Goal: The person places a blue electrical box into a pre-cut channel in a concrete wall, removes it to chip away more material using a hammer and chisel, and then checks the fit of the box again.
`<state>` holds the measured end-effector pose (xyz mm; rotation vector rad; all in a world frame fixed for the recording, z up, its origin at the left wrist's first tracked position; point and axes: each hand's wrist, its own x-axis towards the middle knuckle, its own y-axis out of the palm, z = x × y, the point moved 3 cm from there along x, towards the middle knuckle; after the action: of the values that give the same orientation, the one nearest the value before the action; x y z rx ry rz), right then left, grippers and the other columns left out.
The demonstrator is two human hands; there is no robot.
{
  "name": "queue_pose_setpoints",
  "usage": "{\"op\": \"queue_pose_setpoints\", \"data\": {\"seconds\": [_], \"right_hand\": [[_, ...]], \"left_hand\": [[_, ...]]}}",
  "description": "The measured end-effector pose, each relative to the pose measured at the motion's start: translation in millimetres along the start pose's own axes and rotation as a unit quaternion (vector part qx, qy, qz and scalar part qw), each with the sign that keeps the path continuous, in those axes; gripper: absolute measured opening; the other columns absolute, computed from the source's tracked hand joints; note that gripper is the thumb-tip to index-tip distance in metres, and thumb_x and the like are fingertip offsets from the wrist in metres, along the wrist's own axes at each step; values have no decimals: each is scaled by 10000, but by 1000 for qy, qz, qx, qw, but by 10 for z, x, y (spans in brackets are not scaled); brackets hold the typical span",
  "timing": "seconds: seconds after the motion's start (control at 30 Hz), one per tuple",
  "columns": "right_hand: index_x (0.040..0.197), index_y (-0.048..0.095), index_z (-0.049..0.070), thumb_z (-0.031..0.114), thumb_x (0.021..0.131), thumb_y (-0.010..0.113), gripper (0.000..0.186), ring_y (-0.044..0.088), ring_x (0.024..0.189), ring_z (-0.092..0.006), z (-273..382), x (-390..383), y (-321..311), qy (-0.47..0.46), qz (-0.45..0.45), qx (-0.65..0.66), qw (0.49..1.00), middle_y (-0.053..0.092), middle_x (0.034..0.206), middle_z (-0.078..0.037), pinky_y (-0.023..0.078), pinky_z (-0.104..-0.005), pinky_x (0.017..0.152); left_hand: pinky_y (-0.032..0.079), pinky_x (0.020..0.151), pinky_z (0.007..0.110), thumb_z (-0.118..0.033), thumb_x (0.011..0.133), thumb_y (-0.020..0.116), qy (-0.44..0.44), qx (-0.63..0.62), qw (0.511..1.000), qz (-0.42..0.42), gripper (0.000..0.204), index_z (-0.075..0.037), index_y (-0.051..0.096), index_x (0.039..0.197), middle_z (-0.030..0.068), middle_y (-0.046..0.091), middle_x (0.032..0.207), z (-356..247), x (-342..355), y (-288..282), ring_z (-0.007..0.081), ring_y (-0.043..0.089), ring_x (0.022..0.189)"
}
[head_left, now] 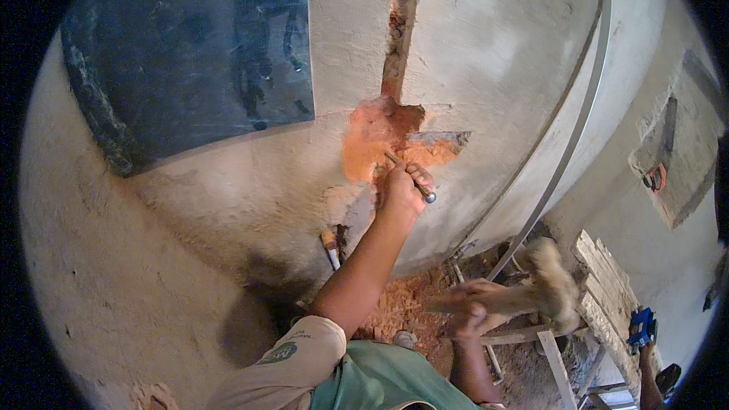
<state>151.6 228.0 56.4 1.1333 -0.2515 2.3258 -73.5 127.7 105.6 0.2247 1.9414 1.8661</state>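
My left hand (pixel 408 186) is closed around a metal chisel (pixel 427 193), whose tip meets the broken orange-red brick patch (pixel 368 140) in the plastered wall. The chisel's rounded struck end sticks out below my fist. Lower right, my right hand (pixel 468 315) grips a hammer by its thick handle (pixel 493 301). Motion blurs the hammer head (pixel 554 285), which is drawn back well away from the chisel. From the patch a narrow cut channel (pixel 396 38) runs up the wall, with bare brick showing inside.
A dark slab (pixel 197 68) covers the wall at upper left. Under the patch sits an orange-and-white object (pixel 331 250). A long metal strip (pixel 585 102) leans at right, near a wooden trestle (pixel 607 285). Brick rubble (pixel 406 300) covers the floor. Another person's hand (pixel 646 353) touches a blue object (pixel 642 329).
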Motion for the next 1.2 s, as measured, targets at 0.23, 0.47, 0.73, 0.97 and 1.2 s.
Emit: {"op": "queue_pose_setpoints", "data": {"seconds": [0.23,0.47,0.73,0.97,1.2], "right_hand": [[860,519,-16,314,790,580,343,546,692,-207,83,31,394,179,109,-106,972,560,722,-113,435,-331,618],[832,517,8,302,824,543,295,529,598,-207,3,46,421,10,88,-10,996,549,718,-111,428,-316,536],[899,481,-24,204,809,576,263,557,607,-230,-51,-128,353,213,119,-138,960,560,687,-144,444,-341,562],[984,485,-20,281,851,524,331,476,651,-105,2,-128,170,178,77,-130,972,527,755,-32,402,-239,585],[855,456,3,460,816,534,465,500,513,-138,454,314,0,15,-9,-64,998,502,624,-74,416,-254,439]], "left_hand": [[293,383,231,-239,887,389,9,-6,1000,5,331,-127,330,581,-31,310,483,-231,0,-58,100,302,400],[312,367,225,-203,859,434,-9,-21,1000,13,301,-113,341,587,-28,316,495,-174,29,-96,91,320,406],[261,335,212,-306,887,414,39,269,962,-6,252,-103,434,739,-52,341,515,-216,-53,-582,69,292,384],[245,349,203,-357,908,397,-49,246,967,41,279,-93,440,829,-54,350,565,-82,-319,-553,56,304,441],[264,366,214,-317,928,339,-55,-31,998,18,292,-105,394,734,-45,309,545,83,-121,-189,75,270,415]]}}
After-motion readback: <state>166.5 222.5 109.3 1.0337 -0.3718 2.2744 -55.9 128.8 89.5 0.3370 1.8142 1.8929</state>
